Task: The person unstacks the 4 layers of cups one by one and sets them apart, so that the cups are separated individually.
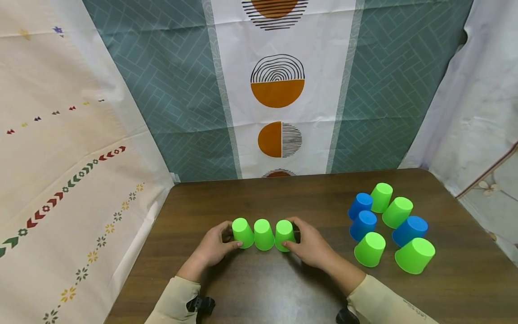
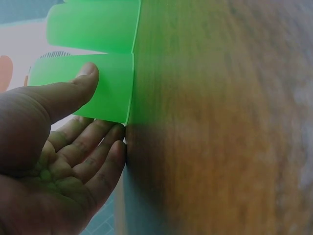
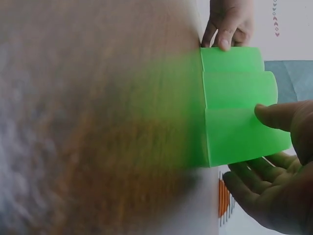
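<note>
Three green cups stand upside down in a side-by-side row in the middle of the wooden table. My left hand (image 1: 214, 245) holds the left green cup (image 1: 242, 230), its thumb on the front and its fingers around the outer side. Between the two held cups stands the middle green cup (image 1: 264, 236). At the other end, my right hand (image 1: 309, 243) grips the right green cup (image 1: 284, 231), with the thumb (image 3: 274, 115) on its near face and the fingers behind. In the right wrist view the rims of the three cups rest on the tabletop.
On the right of the table (image 1: 259, 292), several more upside-down cups form a loose group, with a blue cup (image 1: 409, 230) and a green cup (image 1: 414, 255) among them. A patterned cloth (image 1: 178, 90) hangs behind the table's back edge.
</note>
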Action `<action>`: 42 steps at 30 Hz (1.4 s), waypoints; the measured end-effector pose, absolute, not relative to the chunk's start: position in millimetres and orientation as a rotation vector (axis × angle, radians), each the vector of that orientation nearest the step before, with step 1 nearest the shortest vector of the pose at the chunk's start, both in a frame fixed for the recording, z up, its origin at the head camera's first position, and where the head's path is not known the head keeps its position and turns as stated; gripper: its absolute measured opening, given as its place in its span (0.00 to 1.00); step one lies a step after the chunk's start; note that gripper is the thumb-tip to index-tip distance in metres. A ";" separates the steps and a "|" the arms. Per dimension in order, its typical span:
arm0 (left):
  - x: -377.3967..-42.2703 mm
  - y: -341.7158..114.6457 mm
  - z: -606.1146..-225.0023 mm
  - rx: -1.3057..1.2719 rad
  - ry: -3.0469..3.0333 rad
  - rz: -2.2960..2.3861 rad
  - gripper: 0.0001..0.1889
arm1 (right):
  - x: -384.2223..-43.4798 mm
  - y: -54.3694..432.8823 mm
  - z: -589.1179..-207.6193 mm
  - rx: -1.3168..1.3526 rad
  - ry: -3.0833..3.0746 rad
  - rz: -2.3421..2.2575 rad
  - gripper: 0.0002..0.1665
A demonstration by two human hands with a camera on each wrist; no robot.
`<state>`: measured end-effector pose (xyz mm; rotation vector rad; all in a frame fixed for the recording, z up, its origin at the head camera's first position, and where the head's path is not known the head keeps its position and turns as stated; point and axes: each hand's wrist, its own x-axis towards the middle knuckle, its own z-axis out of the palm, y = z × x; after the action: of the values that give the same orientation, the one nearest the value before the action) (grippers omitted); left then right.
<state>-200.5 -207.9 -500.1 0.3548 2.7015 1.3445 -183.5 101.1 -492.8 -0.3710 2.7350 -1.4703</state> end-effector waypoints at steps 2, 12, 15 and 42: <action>-200.4 -207.9 -500.4 0.354 2.705 1.336 0.22 | -185.3 103.4 -492.9 -0.353 2.746 -1.484 0.33; -201.8 -208.9 -503.7 0.351 2.689 1.335 0.22 | -203.9 130.8 -491.7 -0.122 2.809 -1.517 0.36; -202.3 -209.0 -504.3 0.348 2.688 1.341 0.22 | -208.3 139.5 -491.9 -0.059 2.824 -1.527 0.37; -202.6 -208.4 -504.4 0.334 2.698 1.344 0.22 | -220.2 164.0 -497.5 0.310 2.826 -1.586 0.39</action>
<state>-202.6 -208.4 -504.4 0.3339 2.6985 1.3439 -220.2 164.0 -497.5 0.3098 2.8258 -1.5860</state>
